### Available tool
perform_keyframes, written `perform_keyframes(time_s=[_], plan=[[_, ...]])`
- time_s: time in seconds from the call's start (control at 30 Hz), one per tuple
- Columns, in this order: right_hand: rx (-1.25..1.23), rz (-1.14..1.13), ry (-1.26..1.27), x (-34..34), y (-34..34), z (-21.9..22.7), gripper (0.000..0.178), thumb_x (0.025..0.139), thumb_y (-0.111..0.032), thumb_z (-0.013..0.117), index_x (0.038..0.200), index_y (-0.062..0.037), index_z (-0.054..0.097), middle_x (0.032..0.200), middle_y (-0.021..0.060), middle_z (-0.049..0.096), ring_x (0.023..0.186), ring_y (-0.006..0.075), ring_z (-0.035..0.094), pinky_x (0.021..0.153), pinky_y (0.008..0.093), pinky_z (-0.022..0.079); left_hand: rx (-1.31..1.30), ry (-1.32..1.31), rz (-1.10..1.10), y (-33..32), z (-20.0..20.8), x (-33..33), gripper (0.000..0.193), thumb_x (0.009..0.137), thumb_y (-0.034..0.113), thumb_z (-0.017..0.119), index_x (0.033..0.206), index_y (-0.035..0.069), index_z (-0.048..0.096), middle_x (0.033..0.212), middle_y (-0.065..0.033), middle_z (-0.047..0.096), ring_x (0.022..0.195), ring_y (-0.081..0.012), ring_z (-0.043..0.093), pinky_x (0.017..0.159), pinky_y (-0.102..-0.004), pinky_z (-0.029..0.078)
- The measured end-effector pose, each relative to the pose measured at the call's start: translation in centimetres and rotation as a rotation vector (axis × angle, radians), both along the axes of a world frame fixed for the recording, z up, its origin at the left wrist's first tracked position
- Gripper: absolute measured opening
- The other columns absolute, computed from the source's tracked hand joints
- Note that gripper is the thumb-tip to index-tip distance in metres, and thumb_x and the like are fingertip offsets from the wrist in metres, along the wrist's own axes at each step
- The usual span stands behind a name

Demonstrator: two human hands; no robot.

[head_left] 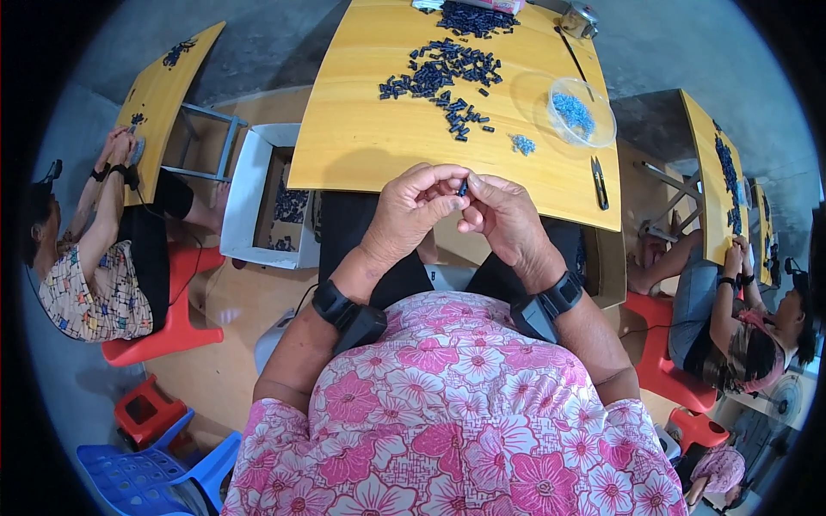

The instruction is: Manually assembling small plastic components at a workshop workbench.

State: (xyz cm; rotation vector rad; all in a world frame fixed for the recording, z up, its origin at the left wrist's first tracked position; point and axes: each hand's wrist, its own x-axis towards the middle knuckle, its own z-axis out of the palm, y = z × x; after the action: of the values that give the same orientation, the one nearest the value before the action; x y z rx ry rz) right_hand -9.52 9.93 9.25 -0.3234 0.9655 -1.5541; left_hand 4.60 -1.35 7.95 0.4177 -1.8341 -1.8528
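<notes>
Just off the table's near edge, my left hand (416,206) and my right hand (506,215) meet, fingertips closed around one small black cylindrical part (463,187). Both hands pinch it, and much of it is hidden by the fingers. Beyond them, many more black parts (439,73) lie loose in a spread on the yellow wooden table (361,138). To the right stands a clear round tub (609,131) with small light-blue pieces (572,113) in it. A little heap of the same blue pieces (522,144) lies on the wood beside it.
Black-handled thread snips (600,183) lie near the table's right edge, and a thin dark rod (572,53) farther back. A metal pot (579,19) stands at the far right corner. A white box (234,198) holding dark parts is on the floor at left. Co-workers sit at tables either side.
</notes>
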Motion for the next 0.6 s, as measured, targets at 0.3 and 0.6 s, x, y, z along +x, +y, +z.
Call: perform_keyframes(time_s=[0.3,0.6], plan=[[0.001,0.013,-0.033,-0.1,0.0,-0.4,0.029,0.100,-0.020,0.057,0.107,0.0062,0.065,0.089,0.0083,0.066,0.072,0.0150,0.063,0.062,0.0255,0.055,-0.062,0.007,-0.007,-0.4,0.3,0.1,0.028,0.087,0.007,0.071,0.115,0.002,0.067,0.094,-0.0014,0.061,0.087,-0.0091,0.060,0.081,-0.0239,0.050],[0.036,-0.021,-0.087,0.0,0.2,-1.7,0.024,0.097,-0.020,0.062,0.103,0.0021,0.067,0.082,0.0050,0.067,0.069,0.0126,0.064,0.063,0.0258,0.059,-0.201,0.010,0.058,-0.1,-0.6,-0.4,0.023,0.085,0.000,0.069,0.108,0.000,0.069,0.091,-0.0026,0.060,0.085,-0.0101,0.060,0.078,-0.0238,0.050]])
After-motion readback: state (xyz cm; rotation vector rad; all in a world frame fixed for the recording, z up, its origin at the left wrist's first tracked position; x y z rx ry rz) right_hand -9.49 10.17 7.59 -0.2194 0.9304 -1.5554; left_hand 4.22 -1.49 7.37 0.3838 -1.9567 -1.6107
